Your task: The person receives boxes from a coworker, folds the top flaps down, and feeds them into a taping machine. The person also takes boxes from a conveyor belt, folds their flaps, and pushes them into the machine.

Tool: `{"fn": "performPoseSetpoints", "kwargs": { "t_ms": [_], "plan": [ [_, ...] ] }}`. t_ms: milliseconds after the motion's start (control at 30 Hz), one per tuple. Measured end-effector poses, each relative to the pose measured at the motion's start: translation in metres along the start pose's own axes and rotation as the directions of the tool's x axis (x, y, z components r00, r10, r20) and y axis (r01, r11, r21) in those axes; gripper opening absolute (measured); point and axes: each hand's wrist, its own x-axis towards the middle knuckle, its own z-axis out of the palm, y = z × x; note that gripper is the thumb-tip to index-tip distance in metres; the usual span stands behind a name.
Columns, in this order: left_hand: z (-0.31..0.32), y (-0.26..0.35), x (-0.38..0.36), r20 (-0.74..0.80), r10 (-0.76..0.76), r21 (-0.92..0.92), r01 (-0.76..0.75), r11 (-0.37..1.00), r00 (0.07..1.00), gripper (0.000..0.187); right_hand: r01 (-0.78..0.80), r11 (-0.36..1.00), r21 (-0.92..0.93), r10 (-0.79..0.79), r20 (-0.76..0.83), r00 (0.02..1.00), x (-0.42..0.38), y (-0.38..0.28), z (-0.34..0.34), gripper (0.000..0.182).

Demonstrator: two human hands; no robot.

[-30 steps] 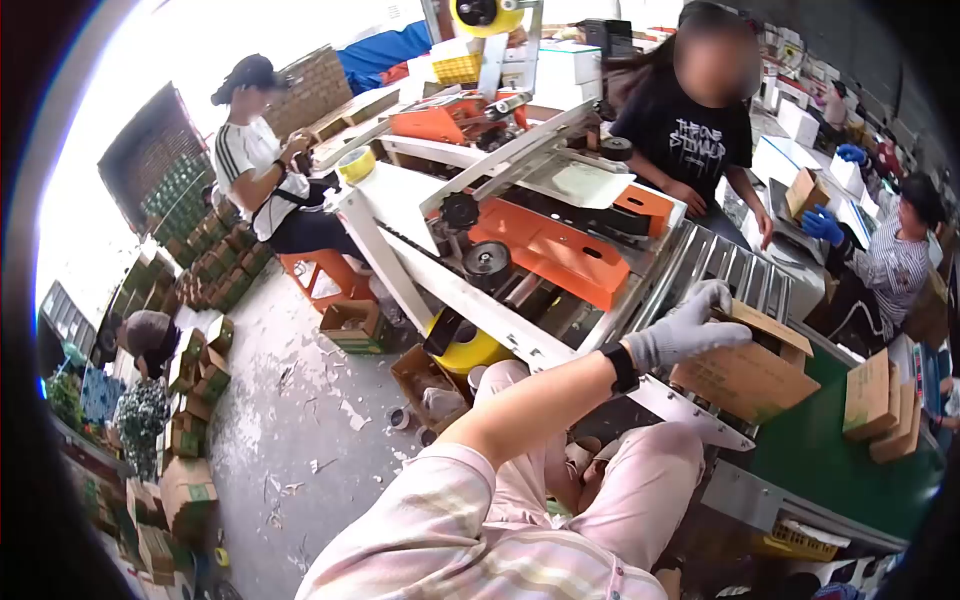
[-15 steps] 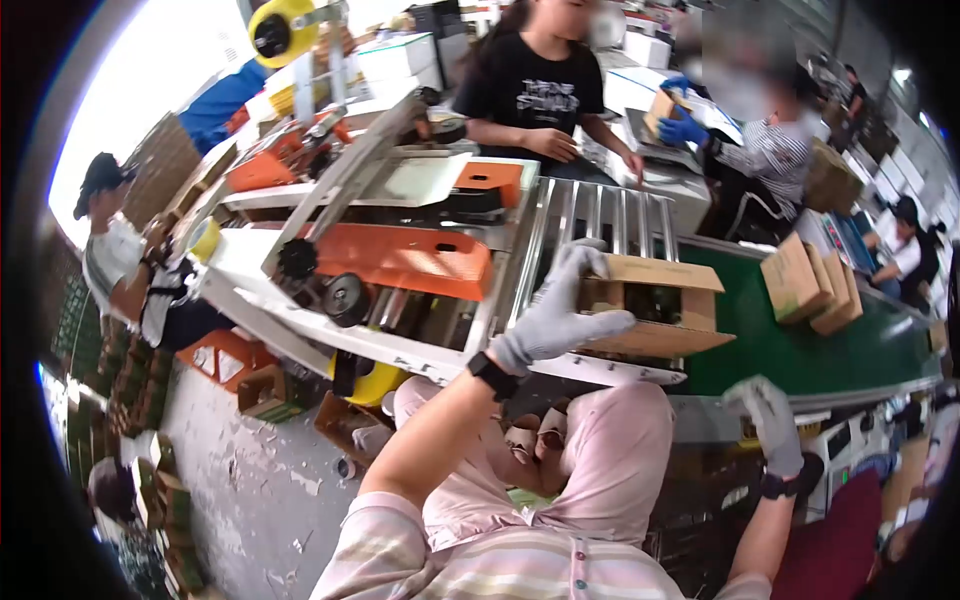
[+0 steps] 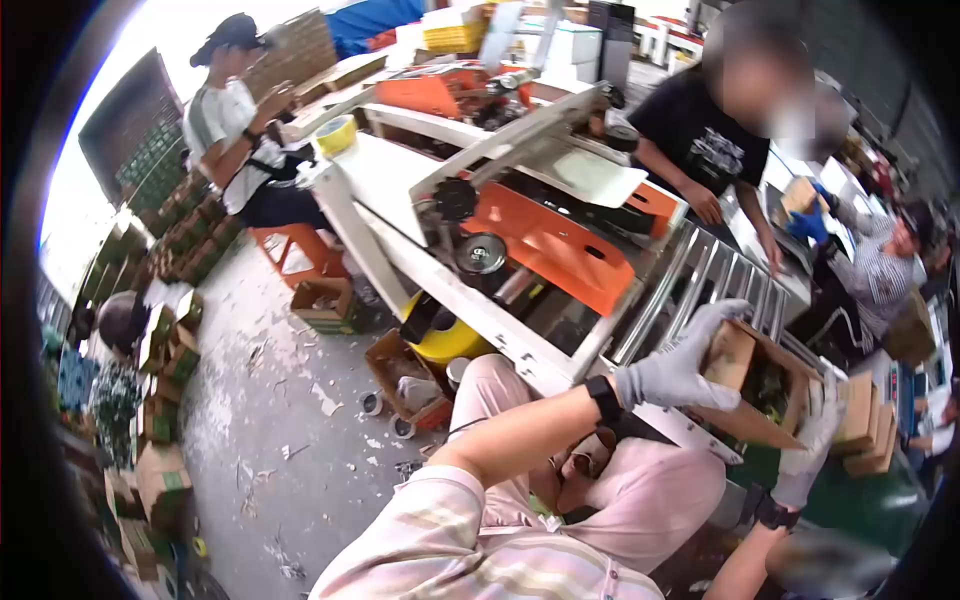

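An open cardboard box sits tilted at the near end of the metal rollers, with dark greenish contents partly showing inside. My left hand, in a grey glove, grips the box's left end with its thumb along the near side. At the opposite end, my gloved right hand holds the box with its fingers up along the side. Parts of both hands' fingers are hidden behind the cardboard.
A taping machine with orange plates stands left of the rollers. Beyond them is a person in a black shirt. More cartons rest on the green belt. A box lies on the floor.
My view has swung left. My right hand, earlier apart from the box, has come up to its right end. The box now looks more tilted, and my left hand stays at its left end.
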Motion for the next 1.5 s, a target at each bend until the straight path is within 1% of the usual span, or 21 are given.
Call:
{"fn": "performPoseSetpoints", "kwargs": {
  "t_ms": [33, 100, 200, 300, 333, 367, 433, 467, 500, 567, 600, 633, 700, 867, 1167, 1233, 1300, 1333, 1367, 1433, 1500],
  "plan": [
    [-0.004, -0.004, -0.005, -0.013, 0.008, 0.009, -0.008, 1.000, 1.000, 0.117, -0.065, 0.992, 0.107, 0.084, -0.189, 0.978, 0.000, 0.024, -0.013, 0.073],
    [-0.014, -0.004, -0.016, -0.068, -0.011, -0.030, 0.009, 0.999, 0.998, 0.111, -0.155, 0.939, 0.305, 0.219, -0.187, 0.958, -0.009, 0.021, 0.000, 0.070],
    [-0.040, -0.008, -0.042, -0.105, -0.044, 0.179, 0.062, 0.982, 0.993, 0.100, -0.092, 0.929, 0.357, 0.222, -0.341, 0.913, -0.023, 0.043, 0.004, 0.067],
    [-0.060, 0.007, -0.071, -0.171, -0.073, 0.382, 0.134, 0.914, 0.983, 0.086, -0.111, 0.955, 0.275, 0.230, -0.451, 0.862, -0.034, 0.040, 0.019, 0.064],
    [-0.061, 0.011, -0.077, -0.221, -0.026, 0.384, 0.112, 0.917, 0.975, 0.075, -0.128, 0.961, 0.244, 0.234, -0.480, 0.845, -0.039, 0.036, 0.020, 0.063],
    [-0.065, 0.014, -0.082, -0.225, -0.019, 0.390, 0.108, 0.914, 0.974, 0.075, -0.147, 0.966, 0.211, 0.237, -0.505, 0.830, -0.044, 0.032, 0.024, 0.062],
    [-0.071, 0.021, -0.090, -0.268, -0.067, 0.455, 0.187, 0.871, 0.961, 0.060, -0.190, 0.969, 0.156, 0.244, -0.540, 0.805, -0.056, 0.025, 0.028, 0.060],
    [-0.070, 0.014, -0.093, -0.337, -0.027, 0.496, 0.202, 0.844, 0.941, 0.045, -0.209, 0.969, 0.133, 0.248, -0.550, 0.798, -0.061, 0.022, 0.032, 0.059],
    [-0.072, 0.010, -0.096, -0.342, -0.021, 0.499, 0.201, 0.843, 0.939, 0.045, -0.206, 0.969, 0.133, 0.246, -0.544, 0.803, -0.073, 0.036, 0.020, 0.059],
    [-0.075, 0.005, -0.102, -0.335, -0.131, 0.531, 0.302, 0.792, 0.933, 0.039, 0.058, 0.935, -0.349, -0.185, -0.341, 0.922, -0.091, 0.068, -0.006, 0.064],
    [-0.071, 0.007, -0.103, -0.363, -0.063, 0.543, 0.267, 0.796, 0.930, 0.031, -0.195, 0.974, -0.111, 0.106, -0.539, 0.836, -0.089, 0.032, 0.029, 0.062],
    [-0.071, 0.002, -0.104, -0.337, -0.018, 0.559, 0.215, 0.801, 0.941, 0.029, -0.190, 0.976, -0.111, 0.103, -0.533, 0.840, -0.098, 0.018, 0.046, 0.062],
    [-0.069, 0.004, -0.106, -0.339, -0.062, 0.577, 0.260, 0.775, 0.939, 0.028, -0.227, 0.941, -0.252, 0.088, -0.466, 0.880, -0.115, 0.003, 0.069, 0.058],
    [-0.069, -0.002, -0.108, -0.372, -0.044, 0.587, 0.272, 0.763, 0.927, 0.031, -0.175, 0.928, -0.329, 0.032, -0.399, 0.917, -0.140, 0.005, 0.092, 0.056],
    [-0.065, -0.006, -0.108, -0.380, 0.034, 0.681, 0.255, 0.686, 0.924, 0.038, 0.066, 0.760, -0.646, -0.090, -0.004, 0.996, -0.189, 0.023, 0.102, 0.054],
    [-0.064, -0.010, -0.107, -0.373, 0.034, 0.710, 0.262, 0.654, 0.927, 0.038, 0.088, 0.749, -0.656, -0.101, 0.018, 0.995, -0.200, 0.027, 0.103, 0.054],
    [-0.062, -0.015, -0.106, -0.382, 0.080, 0.740, 0.252, 0.624, 0.921, 0.038, 0.056, 0.810, -0.583, 0.006, 0.104, 0.995, -0.203, 0.033, 0.106, 0.051],
    [-0.062, -0.016, -0.106, -0.382, 0.062, 0.729, 0.260, 0.633, 0.922, 0.038, 0.009, 0.909, -0.417, 0.025, 0.076, 0.997, -0.204, 0.034, 0.114, 0.048],
    [-0.063, -0.017, -0.106, -0.377, 0.062, 0.733, 0.257, 0.630, 0.924, 0.038, 0.008, 0.911, -0.413, 0.024, 0.072, 0.997, -0.206, 0.029, 0.119, 0.048],
    [-0.063, -0.015, -0.106, -0.374, 0.054, 0.717, 0.252, 0.649, 0.926, 0.039, 0.185, 0.748, -0.637, -0.023, 0.255, 0.967, -0.212, 0.012, 0.129, 0.048],
    [-0.062, -0.014, -0.104, -0.376, 0.005, 0.737, 0.296, 0.608, 0.927, 0.040, 0.179, 0.810, -0.558, -0.029, 0.267, 0.963, -0.216, 0.008, 0.134, 0.054]
  ]
}}
